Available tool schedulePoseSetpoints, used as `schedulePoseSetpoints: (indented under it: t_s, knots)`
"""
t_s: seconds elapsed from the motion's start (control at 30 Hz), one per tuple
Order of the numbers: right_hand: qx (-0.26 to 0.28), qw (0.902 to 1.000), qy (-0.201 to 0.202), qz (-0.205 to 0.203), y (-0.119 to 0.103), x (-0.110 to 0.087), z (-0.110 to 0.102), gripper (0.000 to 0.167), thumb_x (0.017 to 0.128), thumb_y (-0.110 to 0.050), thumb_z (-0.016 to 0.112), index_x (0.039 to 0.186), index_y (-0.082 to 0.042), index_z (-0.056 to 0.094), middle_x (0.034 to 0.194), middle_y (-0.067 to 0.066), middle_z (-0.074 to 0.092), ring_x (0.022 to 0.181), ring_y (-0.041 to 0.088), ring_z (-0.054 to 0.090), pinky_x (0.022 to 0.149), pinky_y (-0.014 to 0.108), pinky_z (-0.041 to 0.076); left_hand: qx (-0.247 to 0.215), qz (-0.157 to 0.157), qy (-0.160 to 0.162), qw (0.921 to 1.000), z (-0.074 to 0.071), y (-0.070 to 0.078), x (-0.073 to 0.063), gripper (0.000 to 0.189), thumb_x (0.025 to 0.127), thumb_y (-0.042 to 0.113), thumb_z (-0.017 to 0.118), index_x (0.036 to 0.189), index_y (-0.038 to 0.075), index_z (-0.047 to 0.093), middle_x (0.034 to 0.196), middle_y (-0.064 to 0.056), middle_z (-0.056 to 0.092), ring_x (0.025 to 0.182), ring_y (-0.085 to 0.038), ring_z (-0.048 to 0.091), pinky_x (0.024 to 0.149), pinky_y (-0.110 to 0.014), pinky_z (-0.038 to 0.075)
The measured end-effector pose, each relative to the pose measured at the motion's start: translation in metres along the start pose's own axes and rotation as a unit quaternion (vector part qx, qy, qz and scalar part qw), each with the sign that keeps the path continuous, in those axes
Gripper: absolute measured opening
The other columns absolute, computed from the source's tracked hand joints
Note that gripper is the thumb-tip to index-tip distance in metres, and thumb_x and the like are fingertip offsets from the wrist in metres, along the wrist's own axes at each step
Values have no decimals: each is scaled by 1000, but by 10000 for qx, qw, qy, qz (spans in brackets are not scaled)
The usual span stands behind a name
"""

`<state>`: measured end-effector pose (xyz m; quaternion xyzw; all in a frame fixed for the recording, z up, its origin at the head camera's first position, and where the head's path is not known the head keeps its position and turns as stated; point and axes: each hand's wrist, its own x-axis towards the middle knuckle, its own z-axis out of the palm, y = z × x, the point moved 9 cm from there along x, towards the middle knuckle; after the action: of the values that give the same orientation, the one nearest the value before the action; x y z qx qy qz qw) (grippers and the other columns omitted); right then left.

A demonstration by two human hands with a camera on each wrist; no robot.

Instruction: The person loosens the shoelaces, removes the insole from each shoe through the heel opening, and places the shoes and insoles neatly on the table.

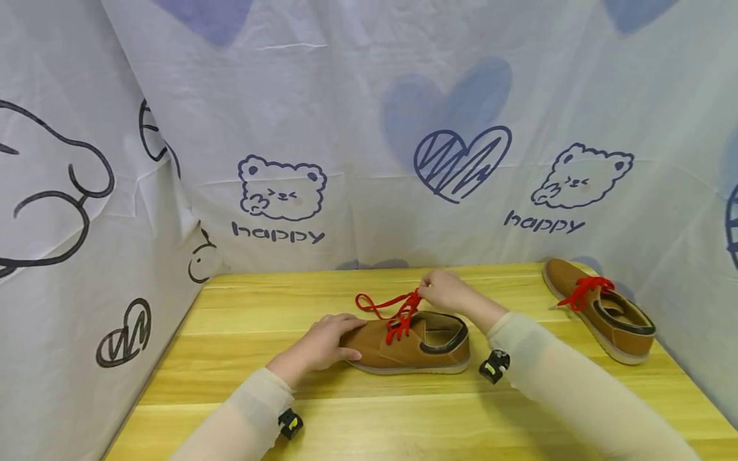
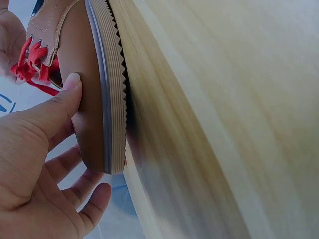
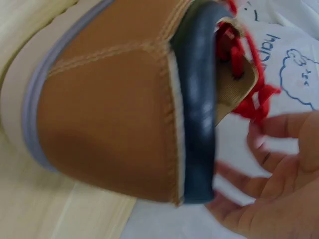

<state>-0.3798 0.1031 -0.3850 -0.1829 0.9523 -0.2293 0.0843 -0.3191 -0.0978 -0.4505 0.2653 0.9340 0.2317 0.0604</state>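
Note:
A brown shoe [image 1: 375, 346] with a dark collar lies sole-down on the table, its toe to the left. Around that toe my left hand [image 1: 319, 342] holds on, thumb on the near side and fingers on the far side; the left wrist view shows the thumb against the brown upper [image 2: 89, 114]. Above the shoe's opening, my right hand [image 1: 446, 291] pinches the red lace [image 1: 412, 299] between thumb and forefinger. A loop of lace extends leftward over the shoe. In the right wrist view the heel [image 3: 109, 114] fills much of the picture, with the right hand's other fingers beyond the collar.
A matching brown shoe [image 1: 625, 330] with a tied red lace [image 1: 585, 291] stands at the table's right side. The yellow wood table [image 1: 403, 422] meets a white printed cloth [image 1: 369, 128] at the back and sides.

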Motion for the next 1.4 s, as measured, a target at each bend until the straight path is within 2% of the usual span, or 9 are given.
schedulePoseSetpoints:
  t_s: [0.1,0.17,0.23,0.37,0.67,0.9,1.03,1.2,1.4]
  knots:
    - [141,9995,32,-294,-2,-1,1,18,97,-17,52,85,-10,64,72,1,59,77,27,58,110,55,31,31,6,-22,10000,1,0,0,64,88,32,77,144,14,55,146,-13,52,130,-40,47,106,-59,36]
    - [-25,9983,51,-574,-6,-1,2,16,96,-17,57,82,-11,63,85,6,66,97,34,62,117,58,18,36,5,-28,10000,1,0,0,64,88,32,77,145,14,55,146,-13,52,130,-40,47,106,-59,36]
    - [-228,9961,53,-850,-10,-2,3,16,92,-17,61,76,-13,60,108,14,69,119,41,56,116,59,19,29,6,-22,10000,2,-1,0,64,88,32,77,145,13,55,146,-13,52,130,-40,47,106,-59,36]
    - [-558,9913,2,-1191,-17,-4,5,20,86,-18,64,69,-17,52,140,24,54,133,50,40,111,61,28,47,-7,-6,10000,2,-3,0,64,88,32,77,145,13,55,146,-14,52,131,-40,47,107,-59,36]
    - [-650,9833,987,-1381,-31,-7,-10,7,93,-13,66,88,-15,71,138,15,57,129,38,43,104,55,41,102,45,-122,9999,3,2,0,64,89,33,76,146,12,54,147,-14,51,130,-40,47,105,-59,37]
    - [488,9895,578,-1229,-38,-10,-9,12,99,-10,56,93,-12,66,144,14,52,137,40,34,108,60,34,203,51,-164,9996,1,3,0,64,89,33,75,146,12,54,148,-13,50,131,-39,47,106,-59,37]
    - [1476,9829,426,-1019,-37,-10,-16,19,103,-12,49,93,-7,64,144,20,51,136,43,37,106,60,37,194,41,-191,9996,0,4,0,65,89,34,75,146,13,53,149,-14,50,132,-39,46,106,-59,36]
    - [2001,9731,738,-867,-34,-9,-48,23,104,-12,45,95,-1,63,144,25,49,125,47,51,101,57,45,181,37,-209,9996,-1,5,0,65,89,33,75,147,14,53,148,-13,50,131,-39,46,106,-58,36]
    - [2243,9685,990,-429,-17,-1,-91,25,103,-13,46,98,5,63,142,26,51,133,41,45,108,55,37,184,17,-218,9996,-2,5,-1,64,89,34,75,146,13,54,147,-13,51,131,-39,46,106,-58,36]
